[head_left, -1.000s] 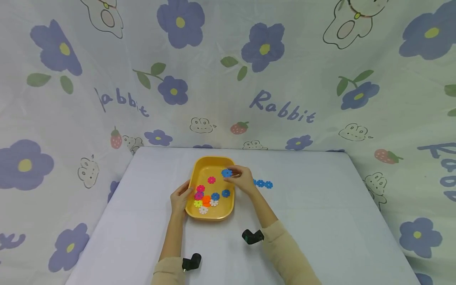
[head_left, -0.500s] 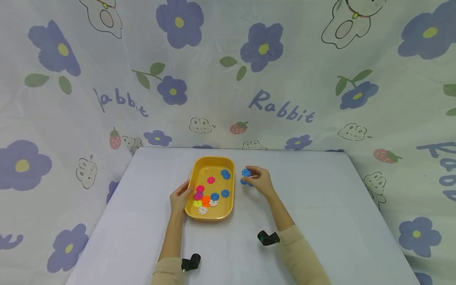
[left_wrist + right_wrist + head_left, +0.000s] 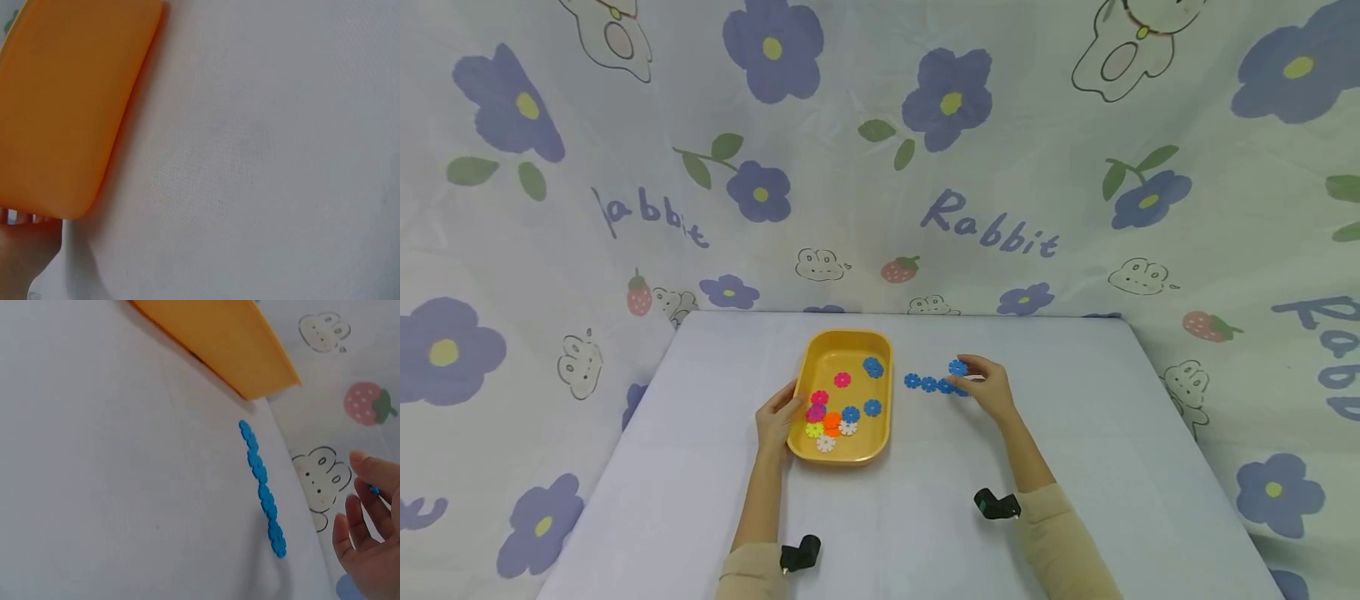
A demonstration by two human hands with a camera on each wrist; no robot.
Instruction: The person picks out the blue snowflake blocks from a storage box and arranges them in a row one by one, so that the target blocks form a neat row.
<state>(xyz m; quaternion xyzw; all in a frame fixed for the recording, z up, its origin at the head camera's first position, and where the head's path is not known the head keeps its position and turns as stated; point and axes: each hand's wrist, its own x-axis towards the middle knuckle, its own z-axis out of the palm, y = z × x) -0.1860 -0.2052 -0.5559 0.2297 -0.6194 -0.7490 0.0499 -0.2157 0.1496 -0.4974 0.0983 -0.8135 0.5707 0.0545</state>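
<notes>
On the left, my left hand (image 3: 773,421) grips the side of a yellow tray (image 3: 827,358), thumb at the rim. The left wrist view shows that hand (image 3: 28,256) at the tray's outer wall (image 3: 69,106). Several flower-shaped plastic discs lie in the tray, among them a pink one (image 3: 842,380) and a blue one (image 3: 872,407). To the right, my right hand (image 3: 991,390) pinches a blue flower-shaped disc (image 3: 958,367), mostly hidden by the fingers in the right wrist view. It hovers over the right end of a row of blue discs (image 3: 929,384) on the table.
A white cloth covers the table (image 3: 1075,467). Behind it hangs a patterned curtain (image 3: 850,167) with flowers and rabbits. Black wrist cameras sit at the left sleeve (image 3: 752,571) and the right sleeve (image 3: 1060,533).
My right hand has moved right with the blue disc, from over the tray to the far end of the row, uncovering the row's left part. The left hand keeps its grip on the tray.
</notes>
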